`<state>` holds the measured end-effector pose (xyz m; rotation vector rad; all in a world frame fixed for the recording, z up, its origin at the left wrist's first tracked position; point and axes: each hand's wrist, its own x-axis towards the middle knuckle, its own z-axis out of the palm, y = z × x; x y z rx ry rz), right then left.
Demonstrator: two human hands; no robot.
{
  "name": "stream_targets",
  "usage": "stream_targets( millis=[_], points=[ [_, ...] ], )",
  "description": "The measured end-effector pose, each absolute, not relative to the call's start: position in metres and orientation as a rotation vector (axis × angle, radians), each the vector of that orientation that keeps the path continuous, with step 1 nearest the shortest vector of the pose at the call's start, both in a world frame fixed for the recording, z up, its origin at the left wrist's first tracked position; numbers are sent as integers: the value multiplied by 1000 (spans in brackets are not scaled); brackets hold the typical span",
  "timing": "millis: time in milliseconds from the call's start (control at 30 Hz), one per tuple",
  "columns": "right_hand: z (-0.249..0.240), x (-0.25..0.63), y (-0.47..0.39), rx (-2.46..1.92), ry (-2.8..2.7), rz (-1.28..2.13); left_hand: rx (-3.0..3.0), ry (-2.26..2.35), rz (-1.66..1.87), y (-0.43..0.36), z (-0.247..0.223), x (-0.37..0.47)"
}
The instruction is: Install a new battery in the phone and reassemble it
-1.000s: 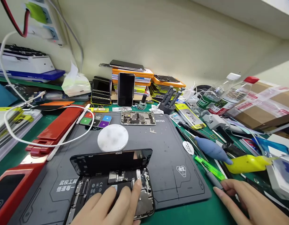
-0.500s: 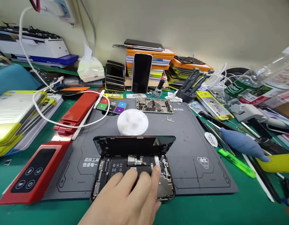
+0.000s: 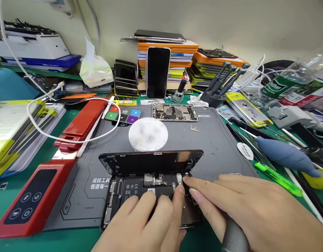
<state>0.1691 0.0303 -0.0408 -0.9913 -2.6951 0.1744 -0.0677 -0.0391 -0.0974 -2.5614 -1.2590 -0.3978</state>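
An opened smartphone (image 3: 130, 190) lies at the mat's near edge, its black battery and metal inner parts exposed. Its screen (image 3: 143, 164) stands tilted up along the far side, close to a round white disc (image 3: 148, 134). My left hand (image 3: 148, 220) is over the phone with fingers curled, the index fingertip pressing beside a small silver part and the thumb low at the near edge. At the phone's upper right corner, my right hand (image 3: 245, 210) has its index finger and thumb close together; their tips hide what is there. A grey ribbed tool handle (image 3: 235, 236) sits in its palm.
A second opened phone (image 3: 174, 112) and a small metal bracket (image 3: 194, 128) lie farther back on the grey mat (image 3: 211, 140). The red device (image 3: 33, 199) and a white cable (image 3: 72, 141) are left; a blue blower (image 3: 284, 154) and green knife (image 3: 278, 178) lie right.
My right hand has come in from the right with the grey handle, its fingertips now at the phone's upper right. My left hand stays on the phone. The view has shifted slightly.
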Motion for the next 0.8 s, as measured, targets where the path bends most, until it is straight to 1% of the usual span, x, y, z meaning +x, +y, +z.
stream_targets(
  millis=[267, 433, 633, 800],
  points=[
    [-49, 168, 28, -985, -2674, 132, -2574, -1257, -389, -40, -99, -68],
    [-52, 174, 25, -958, -2726, 219, -2590, -1240, -405, -40, -100, -70],
    [-49, 174, 25, -1044, -2709, 66, -2587, -1236, -420, -40, -101, -71],
    [-48, 176, 25, -1084, -2662, 57, -2571, -1237, -378, -39, -99, -69]
  ],
)
